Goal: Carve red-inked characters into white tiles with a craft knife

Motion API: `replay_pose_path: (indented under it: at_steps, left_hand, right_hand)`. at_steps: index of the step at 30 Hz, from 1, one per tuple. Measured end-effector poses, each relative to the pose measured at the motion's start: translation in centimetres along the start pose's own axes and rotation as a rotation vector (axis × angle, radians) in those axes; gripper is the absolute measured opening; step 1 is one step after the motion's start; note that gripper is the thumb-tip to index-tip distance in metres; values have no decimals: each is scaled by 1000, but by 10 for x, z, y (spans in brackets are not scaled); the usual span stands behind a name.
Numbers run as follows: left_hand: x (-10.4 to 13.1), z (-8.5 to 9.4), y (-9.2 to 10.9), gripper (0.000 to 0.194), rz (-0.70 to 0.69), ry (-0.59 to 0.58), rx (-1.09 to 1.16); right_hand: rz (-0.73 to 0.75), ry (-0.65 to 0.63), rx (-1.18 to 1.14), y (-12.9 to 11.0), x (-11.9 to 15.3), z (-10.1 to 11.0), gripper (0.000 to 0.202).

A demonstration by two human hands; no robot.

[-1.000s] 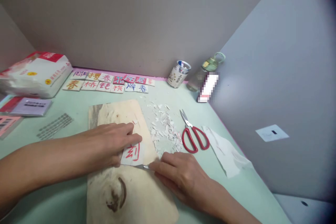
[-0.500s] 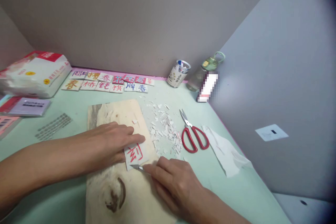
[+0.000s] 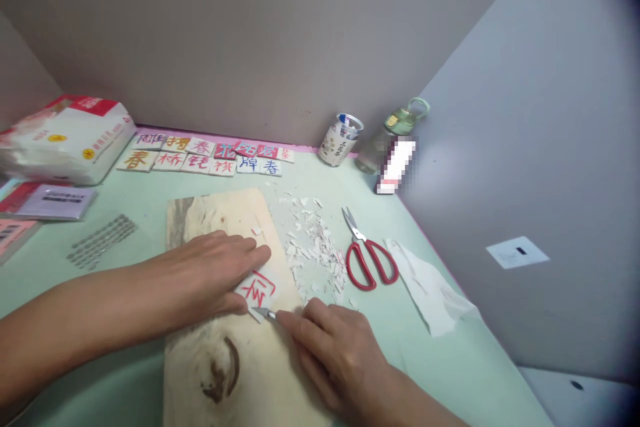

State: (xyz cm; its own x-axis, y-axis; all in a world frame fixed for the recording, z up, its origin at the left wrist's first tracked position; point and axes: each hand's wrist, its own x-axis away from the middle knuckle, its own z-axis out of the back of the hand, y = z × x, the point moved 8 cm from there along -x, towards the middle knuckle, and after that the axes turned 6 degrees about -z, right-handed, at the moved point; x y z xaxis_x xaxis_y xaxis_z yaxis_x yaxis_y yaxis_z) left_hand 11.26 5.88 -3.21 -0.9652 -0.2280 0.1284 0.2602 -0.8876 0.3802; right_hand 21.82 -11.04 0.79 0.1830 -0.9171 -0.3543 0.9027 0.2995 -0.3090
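A small white tile [image 3: 257,288] with a red painted character lies on a wooden board [image 3: 240,210]. My left hand [image 3: 215,273] reaches across from the left and pins the tile, fingers along its far side and thumb at its near left corner. My right hand [image 3: 335,347] is closed around a craft knife [image 3: 271,314], whose blade tip meets the tile's near edge. A thin white strip [image 3: 255,315] shows at that edge beside the blade; whether it is fully cut off I cannot tell. Much of the knife handle is hidden in my right hand.
White shavings [image 3: 315,240] are scattered right of the board, beside red-handled scissors [image 3: 367,253] and a crumpled tissue [image 3: 435,300]. Behind stand painted tiles [image 3: 200,155], a can [image 3: 340,140] and a bottle [image 3: 395,127]. A tissue pack [image 3: 75,137] and a bead sheet [image 3: 103,240] lie left.
The tile has turned under my left hand, and its red character now sits at a different angle. My left thumb has moved to the near corner. The knife tip has shifted slightly right and up.
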Motion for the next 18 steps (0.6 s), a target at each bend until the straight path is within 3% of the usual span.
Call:
replay_pose_path:
  at_steps: [4, 7, 18]
  left_hand:
    - [-2, 2, 7, 39, 63, -122, -7]
    - [-3, 5, 8, 40, 57, -79, -1]
    - [10, -11, -4, 38, -53, 91, 8]
  right_hand:
    - [-10, -37, -24, 0, 1, 0, 32]
    - [-16, -43, -38, 0, 1, 1, 31]
    - [-41, -55, -59, 3, 2, 1, 29]
